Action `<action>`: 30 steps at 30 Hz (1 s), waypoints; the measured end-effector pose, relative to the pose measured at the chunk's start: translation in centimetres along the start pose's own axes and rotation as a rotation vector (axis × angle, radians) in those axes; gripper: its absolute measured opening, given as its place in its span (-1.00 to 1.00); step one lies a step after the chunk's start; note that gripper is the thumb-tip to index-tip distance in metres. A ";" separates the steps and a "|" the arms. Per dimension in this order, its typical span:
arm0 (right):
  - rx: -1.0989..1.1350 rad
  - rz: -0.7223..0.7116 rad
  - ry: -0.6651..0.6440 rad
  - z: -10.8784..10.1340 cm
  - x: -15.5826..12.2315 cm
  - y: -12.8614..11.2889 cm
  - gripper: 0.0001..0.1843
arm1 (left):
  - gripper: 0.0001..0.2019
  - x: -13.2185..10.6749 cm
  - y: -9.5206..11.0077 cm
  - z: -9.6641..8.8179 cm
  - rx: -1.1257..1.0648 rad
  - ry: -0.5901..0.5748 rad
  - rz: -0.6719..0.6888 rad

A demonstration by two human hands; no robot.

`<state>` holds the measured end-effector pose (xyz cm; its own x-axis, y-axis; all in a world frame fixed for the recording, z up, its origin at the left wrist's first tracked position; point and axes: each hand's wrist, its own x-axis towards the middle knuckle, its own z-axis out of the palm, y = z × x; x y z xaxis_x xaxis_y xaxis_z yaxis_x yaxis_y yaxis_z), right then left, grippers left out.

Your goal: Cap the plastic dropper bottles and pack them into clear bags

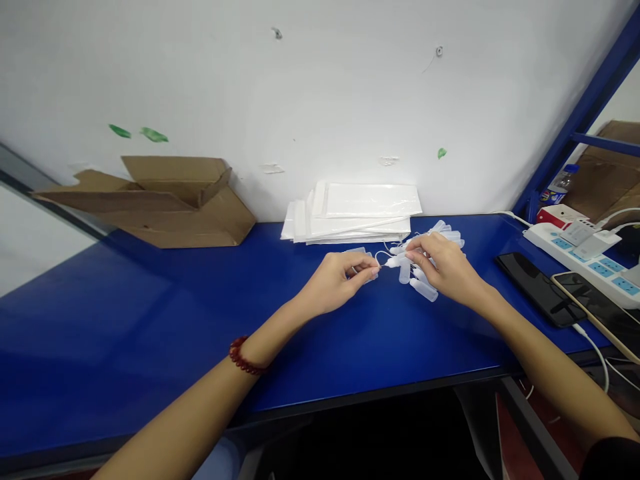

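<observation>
Small translucent plastic squeeze bottles (424,289) lie in a loose pile on the blue table, several of them beneath and around my right hand (443,265). That hand is closed, pinching one bottle (395,261) whose thin tip points left. My left hand (337,281) is closed too, its thumb and forefinger meeting at the thin tip of this same bottle. A thin white loop (383,253) curves up beside the tip. More translucent plastic (356,251) shows partly behind my left fingers.
Behind the bottles, a stack of white packets (367,201) rests against the wall. An open cardboard box (200,220) stands at the back left. To the right are two phones (540,288), a white power strip (590,260) with plugs and cables, and a bottle with a blue cap (561,185).
</observation>
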<state>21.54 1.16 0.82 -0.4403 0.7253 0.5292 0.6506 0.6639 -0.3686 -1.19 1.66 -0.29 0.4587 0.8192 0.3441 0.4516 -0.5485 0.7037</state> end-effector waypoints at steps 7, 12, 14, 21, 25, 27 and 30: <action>-0.023 -0.021 -0.012 0.2 -0.1 0.0 -0.86 | -0.79 -0.1 0.0 0.1 0.012 -0.008 0.023; 0.007 -0.013 0.000 0.3 -0.1 0.1 -0.86 | -0.78 -0.1 0.1 0.1 -0.010 -0.009 -0.011; 0.010 -0.019 -0.003 0.4 -0.1 0.1 -0.86 | -0.78 -0.1 0.0 0.1 -0.005 -0.010 -0.003; 0.006 -0.025 -0.005 0.6 -0.2 0.3 -0.85 | -0.80 -0.2 -0.1 0.3 0.000 -0.017 0.012; 0.008 -0.027 -0.001 0.8 -0.3 0.2 -0.85 | -0.80 -0.2 -0.1 0.2 0.006 -0.027 0.003; 0.010 -0.030 0.002 1.0 -0.3 0.3 -0.84 | -0.80 -0.2 0.0 0.2 0.005 -0.030 0.001; 0.010 -0.039 0.009 1.1 -0.3 0.3 -0.83 | -0.80 -0.2 0.0 0.2 0.002 -0.033 -0.004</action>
<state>21.16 1.35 -0.31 -0.4597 0.6975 0.5497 0.6271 0.6932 -0.3553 -1.14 1.44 -0.52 0.4816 0.8155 0.3209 0.4547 -0.5455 0.7040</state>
